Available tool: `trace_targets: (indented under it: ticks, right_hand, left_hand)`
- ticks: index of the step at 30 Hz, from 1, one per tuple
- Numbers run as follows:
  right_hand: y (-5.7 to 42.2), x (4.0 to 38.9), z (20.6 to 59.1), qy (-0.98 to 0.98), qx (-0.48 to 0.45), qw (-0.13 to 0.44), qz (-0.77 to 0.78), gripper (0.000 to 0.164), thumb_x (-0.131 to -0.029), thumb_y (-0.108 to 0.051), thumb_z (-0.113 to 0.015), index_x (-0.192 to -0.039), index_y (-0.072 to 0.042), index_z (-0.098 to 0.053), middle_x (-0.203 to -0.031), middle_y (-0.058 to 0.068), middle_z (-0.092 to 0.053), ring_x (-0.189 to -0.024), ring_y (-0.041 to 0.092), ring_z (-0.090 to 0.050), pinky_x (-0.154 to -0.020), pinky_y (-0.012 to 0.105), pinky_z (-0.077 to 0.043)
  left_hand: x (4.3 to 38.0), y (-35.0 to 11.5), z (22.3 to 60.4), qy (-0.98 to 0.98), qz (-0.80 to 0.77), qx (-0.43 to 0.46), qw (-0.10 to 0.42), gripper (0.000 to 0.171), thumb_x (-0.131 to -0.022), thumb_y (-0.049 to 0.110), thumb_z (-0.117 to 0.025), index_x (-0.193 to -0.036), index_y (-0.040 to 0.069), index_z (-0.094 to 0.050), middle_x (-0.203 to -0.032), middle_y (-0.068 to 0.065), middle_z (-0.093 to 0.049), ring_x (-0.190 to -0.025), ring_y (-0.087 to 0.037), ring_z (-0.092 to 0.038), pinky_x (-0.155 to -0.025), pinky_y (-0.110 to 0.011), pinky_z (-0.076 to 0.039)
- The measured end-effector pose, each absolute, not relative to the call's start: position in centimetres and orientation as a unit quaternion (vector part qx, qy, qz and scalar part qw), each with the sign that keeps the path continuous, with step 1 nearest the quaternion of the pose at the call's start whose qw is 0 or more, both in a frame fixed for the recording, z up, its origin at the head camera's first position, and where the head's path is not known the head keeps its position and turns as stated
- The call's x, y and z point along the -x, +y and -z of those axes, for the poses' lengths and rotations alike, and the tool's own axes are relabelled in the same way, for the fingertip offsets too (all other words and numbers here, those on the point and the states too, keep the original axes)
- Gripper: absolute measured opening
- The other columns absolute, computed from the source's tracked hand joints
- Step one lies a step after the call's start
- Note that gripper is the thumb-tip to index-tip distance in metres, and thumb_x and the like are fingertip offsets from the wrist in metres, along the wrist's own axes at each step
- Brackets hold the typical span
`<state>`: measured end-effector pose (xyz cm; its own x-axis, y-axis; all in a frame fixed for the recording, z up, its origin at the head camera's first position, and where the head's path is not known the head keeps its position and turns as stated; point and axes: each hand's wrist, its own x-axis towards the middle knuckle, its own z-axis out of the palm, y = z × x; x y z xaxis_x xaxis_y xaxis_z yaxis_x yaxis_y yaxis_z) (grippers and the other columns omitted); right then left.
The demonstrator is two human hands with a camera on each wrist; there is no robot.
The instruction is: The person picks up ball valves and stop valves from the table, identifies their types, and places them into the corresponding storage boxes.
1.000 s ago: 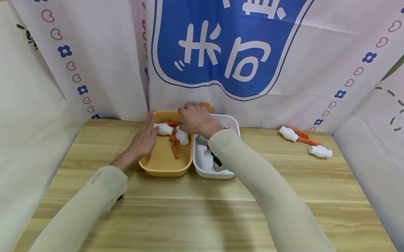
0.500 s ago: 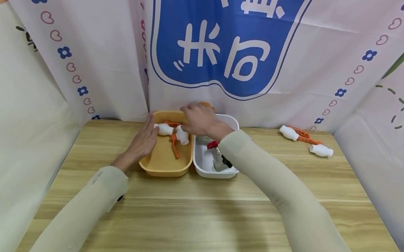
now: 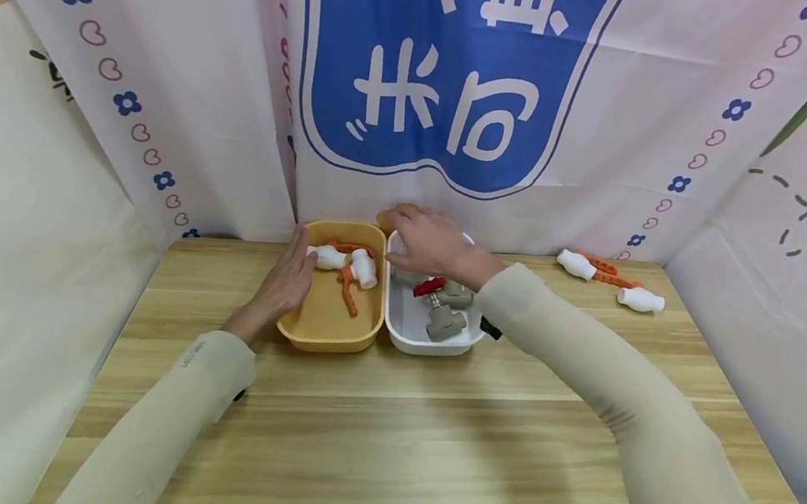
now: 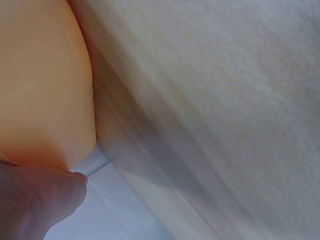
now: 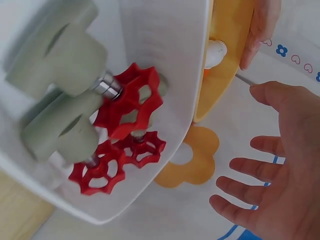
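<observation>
My left hand lies with straight fingers along the left wall of the yellow tray; the left wrist view shows part of that hand against the tray's outside. Inside the tray are white valves with orange lever handles. My right hand hovers over the back of the white tray, holding nothing. Seen from the right wrist, its fingers are spread apart. Grey pipe valves with red handwheels lie in the white tray.
The two trays stand side by side against the back curtain. At the table's back right lie more white valves with orange levers. Bare wooden tabletop stretches in front of the trays.
My right hand has moved right, from the yellow tray's right side to over the white tray, uncovering more grey valves. The left hand stays in place against the yellow tray.
</observation>
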<state>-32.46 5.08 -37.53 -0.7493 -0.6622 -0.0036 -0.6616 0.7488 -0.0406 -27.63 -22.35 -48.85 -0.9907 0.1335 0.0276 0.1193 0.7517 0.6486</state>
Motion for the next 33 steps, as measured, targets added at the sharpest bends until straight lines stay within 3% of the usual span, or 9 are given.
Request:
trace_targets:
  ticks: [5, 13, 33]
  right_hand:
    - [6.4, 32.1, 37.6, 0.935, 0.354, 0.007, 0.016, 0.070, -0.099, -0.047, -0.070, -0.157, -0.015, -0.049, -0.157, 0.012, -0.052, -0.135, 0.035, -0.057, -0.112, 0.052, -0.050]
    - [8.7, 31.1, 37.7, 0.939, 0.343, 0.020, 0.001, 0.075, -0.101, -0.051, -0.067, -0.161, -0.015, -0.044, -0.162, 0.016, -0.048, -0.146, 0.039, -0.048, -0.119, 0.059, -0.041]
    - [16.2, 31.0, 38.2, 0.960, 0.279, 0.019, -0.012, 0.074, -0.099, -0.048, -0.071, -0.157, -0.008, -0.048, -0.157, 0.021, -0.052, -0.144, 0.044, -0.049, -0.116, 0.066, -0.042]
  left_hand:
    - [27.7, -22.4, 48.8, 0.936, -0.344, -0.069, 0.012, 0.066, -0.116, 0.036, -0.016, -0.166, 0.000, 0.008, -0.177, -0.016, 0.013, -0.164, -0.033, 0.008, -0.133, -0.051, -0.002]
    - [27.6, -22.4, 48.8, 0.935, -0.347, -0.068, 0.017, 0.066, -0.116, 0.033, -0.017, -0.166, -0.001, 0.007, -0.176, -0.016, 0.014, -0.164, -0.031, 0.010, -0.133, -0.047, 0.002]
    - [27.6, -22.4, 48.7, 0.935, -0.348, -0.069, 0.014, 0.066, -0.116, 0.033, -0.018, -0.166, -0.002, 0.007, -0.176, -0.016, 0.013, -0.164, -0.030, 0.010, -0.133, -0.051, -0.001]
